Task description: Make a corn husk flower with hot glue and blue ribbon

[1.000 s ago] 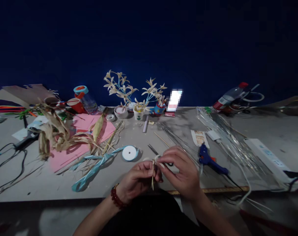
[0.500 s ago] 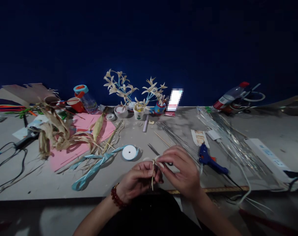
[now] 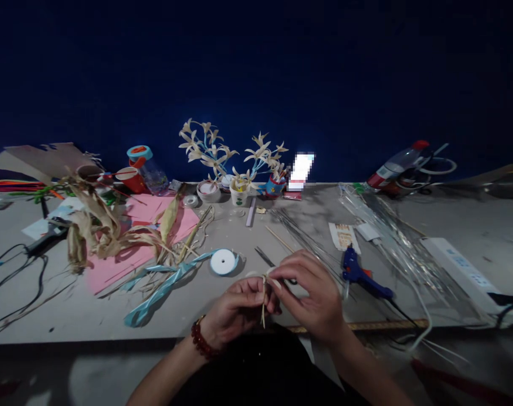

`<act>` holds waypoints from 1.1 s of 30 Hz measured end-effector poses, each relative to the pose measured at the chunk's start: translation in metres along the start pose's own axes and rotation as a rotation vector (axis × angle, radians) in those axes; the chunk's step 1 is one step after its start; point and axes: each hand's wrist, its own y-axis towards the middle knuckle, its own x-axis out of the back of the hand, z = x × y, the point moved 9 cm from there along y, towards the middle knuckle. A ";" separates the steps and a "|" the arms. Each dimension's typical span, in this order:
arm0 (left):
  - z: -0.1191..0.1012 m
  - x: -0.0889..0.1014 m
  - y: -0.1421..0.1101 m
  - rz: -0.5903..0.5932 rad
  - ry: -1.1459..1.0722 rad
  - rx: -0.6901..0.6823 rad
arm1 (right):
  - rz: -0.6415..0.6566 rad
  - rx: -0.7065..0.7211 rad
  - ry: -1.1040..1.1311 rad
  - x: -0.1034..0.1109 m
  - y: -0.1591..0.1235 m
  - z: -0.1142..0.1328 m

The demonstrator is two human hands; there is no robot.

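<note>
Near the table's front edge my left hand (image 3: pixel 242 301) pinches a small corn-husk flower (image 3: pixel 264 307), its thin pale strips hanging down between thumb and fingers. My right hand (image 3: pixel 311 296) is closed at the flower's upper end, thumb and forefinger pinching a pale petal of it. The fingers partly hide the flower's top. Scissors (image 3: pixel 265 257) lie just beyond my right hand, their handles mostly covered by it. A white spool of light-blue ribbon (image 3: pixel 223 263) rests beyond my left hand, with loose ribbon (image 3: pixel 155 304) trailing leftward.
Dried corn husks (image 3: pixel 100 231) lie over pink paper (image 3: pixel 125 265) at the left. Finished husk flowers (image 3: pixel 209 149) stand in cups at the back. To the right are a blue glue gun (image 3: pixel 362 276), wires (image 3: pixel 303 237), a power strip (image 3: pixel 459 270) and a tilted bottle (image 3: pixel 398 163).
</note>
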 end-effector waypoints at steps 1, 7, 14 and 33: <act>0.000 0.000 0.000 0.001 0.004 -0.003 | -0.002 0.000 0.000 0.000 0.000 0.000; -0.002 0.002 -0.001 -0.008 0.042 -0.029 | 0.010 -0.004 -0.012 -0.002 -0.003 -0.002; -0.009 0.000 -0.001 -0.018 0.074 -0.118 | -0.172 -0.034 0.034 0.009 -0.017 -0.001; -0.050 0.002 -0.021 -0.135 0.710 -0.684 | -0.223 -0.067 0.185 -0.007 -0.027 0.004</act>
